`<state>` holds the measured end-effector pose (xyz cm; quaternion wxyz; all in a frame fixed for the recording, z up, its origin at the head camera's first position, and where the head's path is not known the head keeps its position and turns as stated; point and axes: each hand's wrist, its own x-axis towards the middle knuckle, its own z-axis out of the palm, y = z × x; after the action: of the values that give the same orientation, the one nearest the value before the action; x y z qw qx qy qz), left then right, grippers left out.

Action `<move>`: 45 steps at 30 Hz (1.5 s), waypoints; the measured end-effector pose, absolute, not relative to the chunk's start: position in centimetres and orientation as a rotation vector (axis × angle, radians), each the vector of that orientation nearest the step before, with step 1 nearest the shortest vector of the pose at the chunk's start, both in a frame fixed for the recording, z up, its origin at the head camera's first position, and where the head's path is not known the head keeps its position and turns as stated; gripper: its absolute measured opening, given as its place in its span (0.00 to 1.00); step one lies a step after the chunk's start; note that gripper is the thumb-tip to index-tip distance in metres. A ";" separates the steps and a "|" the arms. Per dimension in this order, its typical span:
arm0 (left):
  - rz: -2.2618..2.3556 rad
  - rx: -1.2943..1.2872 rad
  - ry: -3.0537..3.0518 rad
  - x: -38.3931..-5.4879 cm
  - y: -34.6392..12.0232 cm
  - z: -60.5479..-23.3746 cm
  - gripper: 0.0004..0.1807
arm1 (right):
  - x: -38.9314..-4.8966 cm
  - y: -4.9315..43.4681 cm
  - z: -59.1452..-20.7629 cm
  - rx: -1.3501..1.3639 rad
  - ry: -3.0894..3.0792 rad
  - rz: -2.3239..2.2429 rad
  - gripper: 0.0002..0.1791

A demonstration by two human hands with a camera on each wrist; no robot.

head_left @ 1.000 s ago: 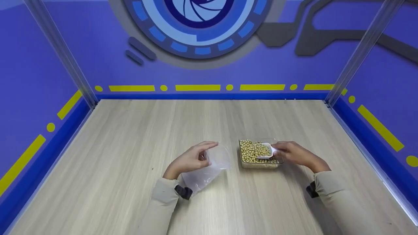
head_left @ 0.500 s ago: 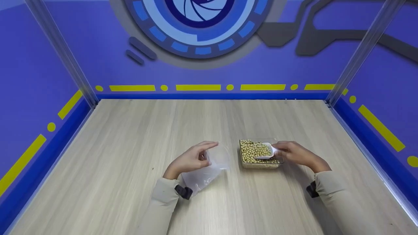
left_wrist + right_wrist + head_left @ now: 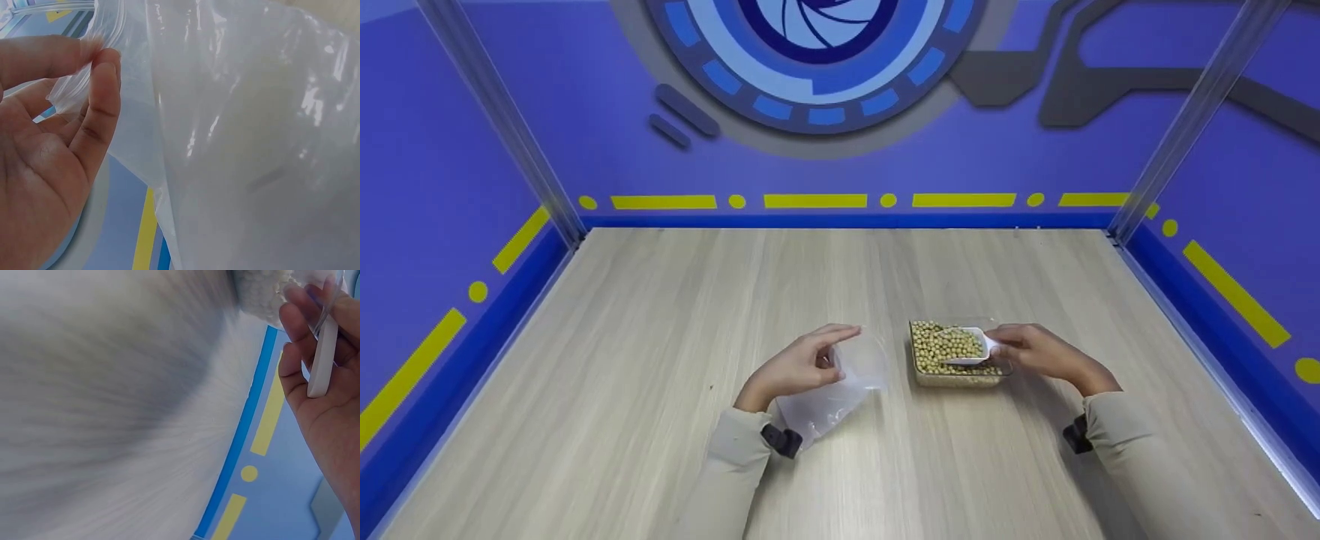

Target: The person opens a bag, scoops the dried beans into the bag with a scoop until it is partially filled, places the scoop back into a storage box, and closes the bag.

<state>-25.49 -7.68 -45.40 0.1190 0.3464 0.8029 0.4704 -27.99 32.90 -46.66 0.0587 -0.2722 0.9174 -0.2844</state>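
Observation:
On the left, my left hand [image 3: 799, 367] pinches the mouth edge of a clear zip-lock bag [image 3: 825, 412] between thumb and fingers. The bag [image 3: 242, 140] fills much of the left wrist view, its mouth held partly apart. Across from it, my right hand [image 3: 1050, 356] grips the handle of a white scoop [image 3: 985, 345]. Pale yellow soybeans [image 3: 928, 349] heap in the scoop's bowl, which sits low among the beans in a clear rectangular container [image 3: 960, 381]. In the right wrist view, the scoop's handle [image 3: 323, 363] lies across the palm with fingers curled around it.
Everything rests on a light wood-grain table [image 3: 660, 315]. Blue printed panels [image 3: 840, 176] stand along its back and sides, with metal posts [image 3: 502, 127] at the rear corners. A black wrist camera [image 3: 781, 441] sits on the left cuff, close to the bag.
The scoop has shifted slightly to the left in the beans, with more of its bowl's edge showing. My left hand and the bag have stayed in place.

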 end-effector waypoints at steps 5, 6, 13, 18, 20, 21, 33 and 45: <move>1.358 0.991 2.358 -25.5 -7.7 -45.4 0.35 | -28.1 33.0 -46.6 -0.806 2.757 -0.898 0.17; 1.357 0.989 2.361 -25.5 -7.6 -45.5 0.35 | -28.1 33.0 -46.6 -0.802 2.754 -0.902 0.17; 1.372 0.998 2.352 -25.6 -7.5 -45.5 0.35 | -28.2 33.0 -46.7 -0.754 2.724 -0.941 0.18; 1.379 1.028 2.356 -25.6 -7.7 -45.5 0.35 | -28.4 33.1 -46.7 -0.735 2.699 -0.962 0.18; 1.373 1.062 2.369 -25.7 -7.7 -45.6 0.35 | -28.4 33.1 -46.7 -0.737 2.688 -0.974 0.18; 1.372 1.072 2.372 -25.7 -7.7 -45.6 0.35 | -28.4 33.2 -46.7 -0.738 2.685 -0.980 0.18; 1.380 1.002 2.326 -25.8 -7.6 -45.7 0.35 | -28.2 33.2 -46.8 -0.713 2.649 -1.082 0.20; 1.352 1.012 2.345 -25.5 -7.8 -45.4 0.35 | -28.3 33.4 -47.4 -0.725 2.664 -1.088 0.20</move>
<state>-25.52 -7.78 -45.45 0.1254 0.3474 0.8051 0.4641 -28.30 33.40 -47.37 0.0869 -0.2435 0.8943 -0.3652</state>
